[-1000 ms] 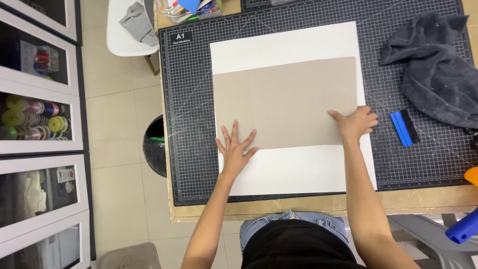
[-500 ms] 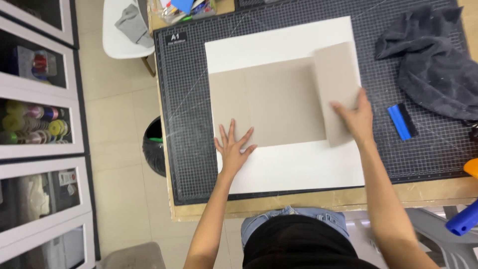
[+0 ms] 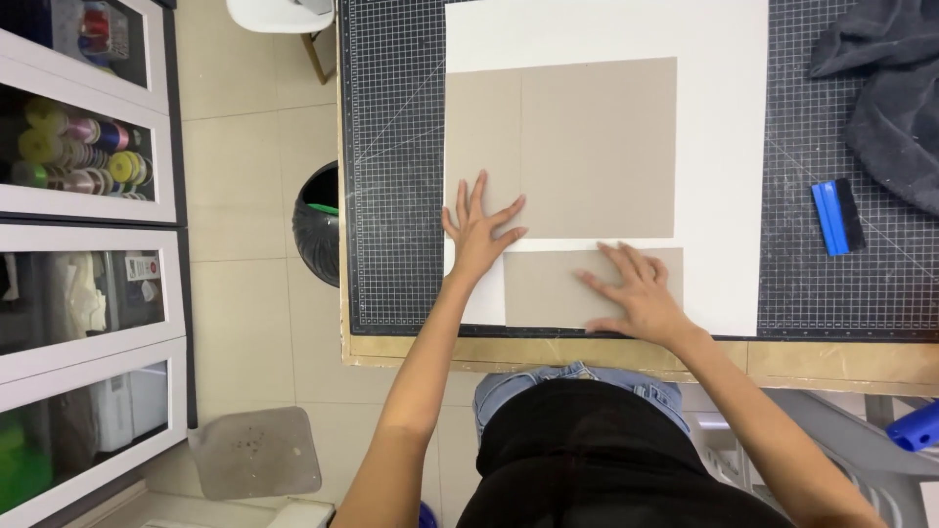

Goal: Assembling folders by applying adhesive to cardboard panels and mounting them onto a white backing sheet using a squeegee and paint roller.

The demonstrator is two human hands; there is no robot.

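Two boards: a large grey board (image 3: 597,147) and a narrow grey strip (image 3: 558,286) both lie flat on the white sheet (image 3: 724,147), the strip just below the large board, near the sheet's bottom edge.
Left hand: the left hand (image 3: 481,235) is spread flat, fingers splayed, palm pressing the lower left corner of the large board; it grasps nothing.
Right hand: the right hand (image 3: 636,293) lies open and flat on the strip's right part, fingers stretched leftward, gripping nothing.
Around the sheet: the black gridded cutting mat (image 3: 391,147) lies beneath it; right of the sheet lie a blue squeegee (image 3: 836,217) and, above that, a dark grey cloth (image 3: 880,78).
In the way: nothing covers the boards but the hands themselves.
Left of the mat: a black bin (image 3: 318,220) on the tiled floor, then white glass-fronted cabinets (image 3: 88,196) holding coloured ribbon rolls (image 3: 88,156).
Labels: a small white tag sits behind the cabinet's lower glass.
Change: half a second ago the right hand held a flap tilted up at the board's right side; now a strip lies flat under it below the board.
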